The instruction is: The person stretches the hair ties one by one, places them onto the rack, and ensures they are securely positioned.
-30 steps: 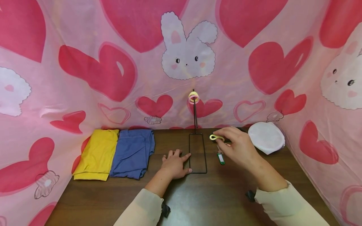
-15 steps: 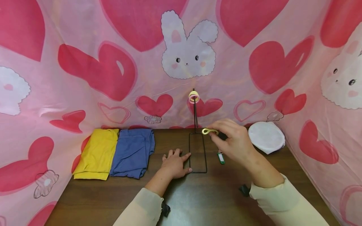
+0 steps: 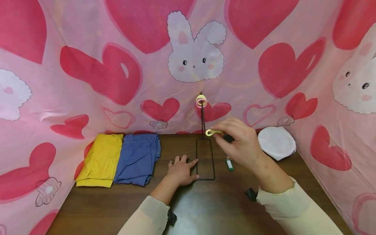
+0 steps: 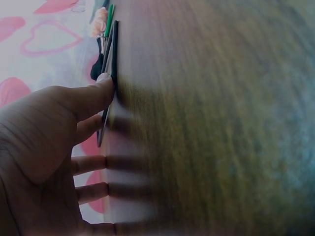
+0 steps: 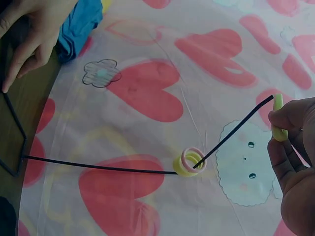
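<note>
My right hand (image 3: 242, 140) pinches a small yellow elastic hair tie (image 5: 278, 118) between thumb and fingers. In the right wrist view the tie is right at the free tip of the arm of a black wire stand (image 3: 207, 179). Several yellow and pink hair ties (image 5: 182, 164) hang together at the bend of that arm. My left hand (image 3: 180, 171) is spread flat on the table at the left side of the stand's rectangular base. Its thumb and index fingertip touch the base wire. The stand's post rises upright from the far end of the base.
Folded yellow cloth (image 3: 100, 161) and blue cloth (image 3: 138, 160) lie side by side at the left. A green key tag (image 3: 229, 164) lies right of the stand, partly under my right hand. A round white pouch (image 3: 276, 143) sits at the back right. Pink patterned fabric walls surround the table.
My right hand has moved left and up with the yellow hair tie, toward the stand's arm. The left hand and stand have stayed still.
</note>
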Demonstrator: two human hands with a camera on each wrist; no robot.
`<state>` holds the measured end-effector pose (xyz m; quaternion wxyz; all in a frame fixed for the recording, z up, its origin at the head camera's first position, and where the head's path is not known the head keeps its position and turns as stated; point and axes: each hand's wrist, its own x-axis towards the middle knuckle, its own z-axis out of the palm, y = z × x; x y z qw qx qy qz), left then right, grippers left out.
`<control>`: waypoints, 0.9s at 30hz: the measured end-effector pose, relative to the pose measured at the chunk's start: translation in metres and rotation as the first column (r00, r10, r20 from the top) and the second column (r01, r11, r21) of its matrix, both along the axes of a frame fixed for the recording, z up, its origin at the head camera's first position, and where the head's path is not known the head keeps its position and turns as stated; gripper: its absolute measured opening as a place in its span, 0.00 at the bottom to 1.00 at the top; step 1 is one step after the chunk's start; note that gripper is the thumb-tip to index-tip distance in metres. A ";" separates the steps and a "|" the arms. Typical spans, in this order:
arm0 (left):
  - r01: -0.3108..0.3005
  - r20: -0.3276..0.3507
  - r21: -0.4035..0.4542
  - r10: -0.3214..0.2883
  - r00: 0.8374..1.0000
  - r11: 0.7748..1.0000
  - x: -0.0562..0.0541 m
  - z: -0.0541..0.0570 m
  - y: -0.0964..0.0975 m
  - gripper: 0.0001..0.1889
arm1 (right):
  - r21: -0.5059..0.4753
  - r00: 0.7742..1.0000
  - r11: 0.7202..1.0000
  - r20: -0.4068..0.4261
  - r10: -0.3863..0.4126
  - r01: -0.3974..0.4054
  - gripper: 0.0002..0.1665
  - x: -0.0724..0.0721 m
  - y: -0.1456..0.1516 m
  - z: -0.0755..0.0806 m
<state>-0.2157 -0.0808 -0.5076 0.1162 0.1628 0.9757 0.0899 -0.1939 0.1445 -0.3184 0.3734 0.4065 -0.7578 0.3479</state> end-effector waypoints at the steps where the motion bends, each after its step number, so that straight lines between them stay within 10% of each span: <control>1: -0.001 0.001 0.001 0.001 1.000 1.000 0.000 0.000 0.000 0.39 | 0.001 1.000 1.000 -0.005 0.006 -0.006 0.18 0.000 -0.001 0.000; 15: 0.004 -0.003 0.015 -0.004 1.000 1.000 0.001 0.000 -0.002 0.39 | 0.046 0.997 0.997 0.049 -0.059 0.057 0.14 -0.014 -0.006 -0.007; 27: 0.008 -0.004 0.004 -0.008 1.000 1.000 -0.001 -0.001 -0.001 0.39 | 0.013 0.992 0.995 0.074 -0.103 0.102 0.12 -0.053 -0.009 -0.018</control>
